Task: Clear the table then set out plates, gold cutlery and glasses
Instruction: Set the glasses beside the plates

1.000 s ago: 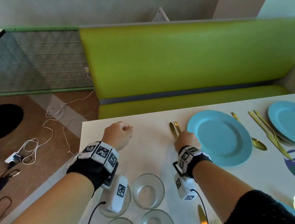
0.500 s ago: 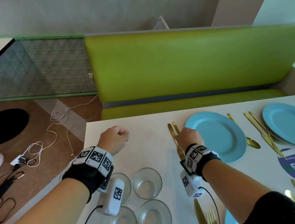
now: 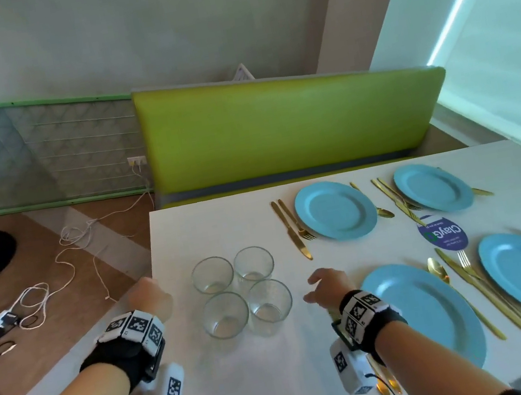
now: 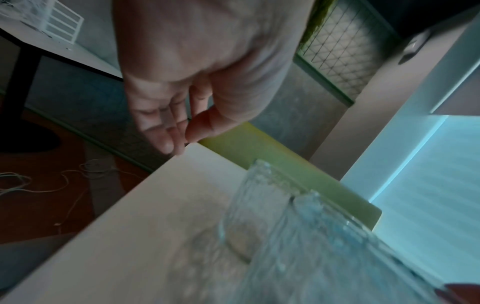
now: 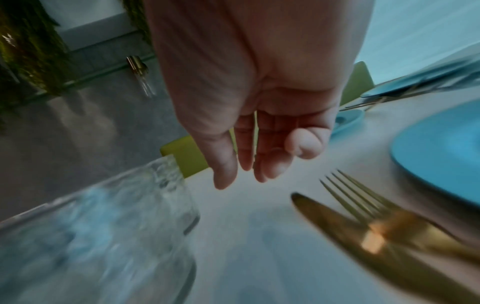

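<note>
Clearly, the main risk lay in the four glasses (image 3: 241, 291) standing packed together, their walls touching or nearly so, near the left edge of the bench (image 3: 238, 392). Lifting one from that cluster could have knocked a neighbour over or nudged it toward the edge, since there was hardly room for fingers between them. Glass is also slick, so a loose hold could have let one slip. A sweeping forearm might also have disturbed the gold knife and fork (image 5: 369, 224) lying just under the right wrist, beside the near blue plate (image 3: 425, 311).

The right hand (image 3: 328, 286) hovered just right of the glasses, close to the nearest one but not touching it, fingers relaxed and spread, holding nothing. The left hand (image 3: 150, 298) hung over the bench's left edge, just left of the cluster, fingers loosely bent and empty in the wrist view.

Four blue plates sat further right, each flanked by gold cutlery, so by my judgement only the glasses remained to be set out.
</note>
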{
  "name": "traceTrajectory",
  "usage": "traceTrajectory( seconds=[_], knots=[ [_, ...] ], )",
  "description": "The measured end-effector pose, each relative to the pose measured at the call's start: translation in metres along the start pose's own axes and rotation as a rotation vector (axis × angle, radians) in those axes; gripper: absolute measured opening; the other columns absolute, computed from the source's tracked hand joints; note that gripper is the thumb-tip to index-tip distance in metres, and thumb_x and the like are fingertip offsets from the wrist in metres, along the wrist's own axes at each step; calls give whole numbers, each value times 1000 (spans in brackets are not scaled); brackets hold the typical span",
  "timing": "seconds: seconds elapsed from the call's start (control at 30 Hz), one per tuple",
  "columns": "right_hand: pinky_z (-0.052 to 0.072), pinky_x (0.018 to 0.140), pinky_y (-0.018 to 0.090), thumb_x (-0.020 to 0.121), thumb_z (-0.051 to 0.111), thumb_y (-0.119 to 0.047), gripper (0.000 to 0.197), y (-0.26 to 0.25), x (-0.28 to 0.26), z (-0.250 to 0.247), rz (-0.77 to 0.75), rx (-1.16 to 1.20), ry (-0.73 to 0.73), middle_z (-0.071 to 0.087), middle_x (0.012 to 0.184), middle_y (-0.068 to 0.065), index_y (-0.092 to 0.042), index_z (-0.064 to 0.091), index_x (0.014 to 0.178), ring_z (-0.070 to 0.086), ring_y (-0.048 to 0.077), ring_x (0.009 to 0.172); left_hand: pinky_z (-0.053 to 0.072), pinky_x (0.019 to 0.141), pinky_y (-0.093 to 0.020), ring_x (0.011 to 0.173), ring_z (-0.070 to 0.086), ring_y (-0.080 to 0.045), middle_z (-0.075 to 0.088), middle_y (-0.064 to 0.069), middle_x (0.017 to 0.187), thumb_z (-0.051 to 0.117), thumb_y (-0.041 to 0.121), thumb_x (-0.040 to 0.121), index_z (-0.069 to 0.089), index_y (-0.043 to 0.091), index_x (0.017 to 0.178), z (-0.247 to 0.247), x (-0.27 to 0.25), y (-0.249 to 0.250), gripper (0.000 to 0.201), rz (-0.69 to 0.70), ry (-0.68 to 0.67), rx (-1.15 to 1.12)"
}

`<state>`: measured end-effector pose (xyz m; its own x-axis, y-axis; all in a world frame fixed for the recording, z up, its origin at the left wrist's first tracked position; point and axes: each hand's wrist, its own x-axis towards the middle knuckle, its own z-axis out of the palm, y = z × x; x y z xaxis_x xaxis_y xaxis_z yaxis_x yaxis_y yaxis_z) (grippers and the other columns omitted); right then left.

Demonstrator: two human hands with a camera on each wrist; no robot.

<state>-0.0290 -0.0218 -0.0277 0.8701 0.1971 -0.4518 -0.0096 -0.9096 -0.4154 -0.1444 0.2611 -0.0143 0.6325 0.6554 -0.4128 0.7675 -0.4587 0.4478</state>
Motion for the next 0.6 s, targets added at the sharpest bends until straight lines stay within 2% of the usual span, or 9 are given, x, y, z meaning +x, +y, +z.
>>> traceTrajectory(
  seconds=[0.07,0.13,0.2,0.27,0.4,0.47,0.6],
  knots=[
    [46,97,27,76,75,-28,51,4,-18,18,12,9,-41,62,120,6,-18,55,122,58,19,111,43,100,-35,124,50,-35,50,-19,136,47,4,89,44,-3,132,14,-11,-16,43,13,-103,106],
    [42,102,26,75,77,-29,67,4,-33,32,-15,6,-97,59,125,5,-17,44,132,54,18,118,43,102,-34,125,49,-32,44,-17,142,58,10,85,32,4,140,29,-26,-22,61,37,-195,90],
    [41,103,26,73,79,-28,81,1,-42,43,-39,84,-114,54,132,6,-18,34,140,52,18,121,42,101,-31,127,48,-29,43,-13,143,71,13,77,27,8,143,42,-40,-22,79,72,-255,52],
    [41,102,28,68,83,-29,91,-1,-46,52,-62,164,-66,51,134,4,-19,31,142,49,19,123,41,100,-31,126,48,-29,47,-13,139,80,15,68,31,7,140,55,-51,-20,88,122,-273,-39],
    [39,106,35,61,86,-34,101,-6,-44,68,-97,241,18,49,137,0,-23,29,142,46,22,125,39,107,-34,128,47,-26,48,-9,141,90,20,53,32,14,144,75,-55,-21,108,151,-211,-314],
    [40,105,39,58,87,-35,102,-8,-42,76,-118,283,72,50,136,-1,-24,30,141,47,23,123,39,107,-36,127,48,-25,49,-6,140,92,22,49,36,16,141,82,-57,-20,108,171,-182,-392],
    [42,101,34,57,87,-36,99,-11,-36,84,-145,296,128,53,128,2,-25,31,139,47,23,119,42,103,-33,124,51,-25,53,-5,137,90,20,55,40,15,137,90,-62,-18,96,192,-135,-446]
  ],
)
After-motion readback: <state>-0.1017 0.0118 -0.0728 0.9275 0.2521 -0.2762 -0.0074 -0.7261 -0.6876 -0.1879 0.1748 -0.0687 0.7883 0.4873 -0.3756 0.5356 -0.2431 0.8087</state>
